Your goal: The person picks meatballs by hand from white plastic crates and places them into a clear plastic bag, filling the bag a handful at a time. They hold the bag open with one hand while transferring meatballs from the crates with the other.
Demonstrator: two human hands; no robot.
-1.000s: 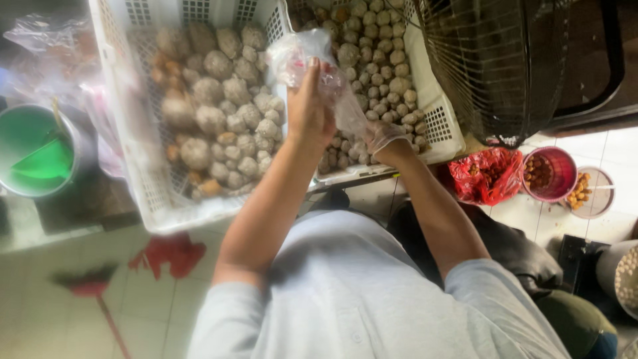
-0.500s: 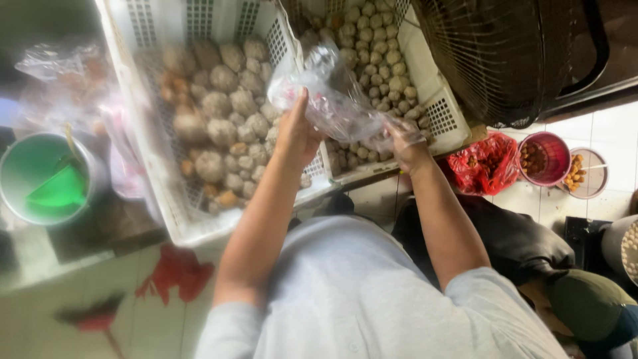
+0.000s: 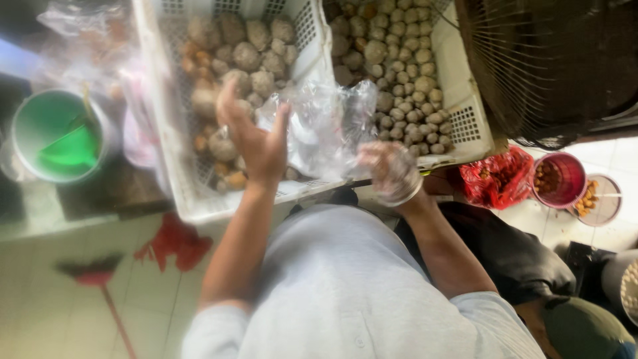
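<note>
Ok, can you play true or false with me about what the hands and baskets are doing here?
1. Both hands touch a clear plastic bag. True.
2. The right hand is bare. False: it wears a thin clear glove; the left hand is bare.
3. The bucket is red. False: it is green.
4. Two white baskets hold brownish balls. True.
5. The bag is stuffed full. False: it looks almost empty.

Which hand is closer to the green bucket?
Left. The left hand is over the white basket, next to the green bucket. The right hand is farther off, beyond the plastic bag.
</note>
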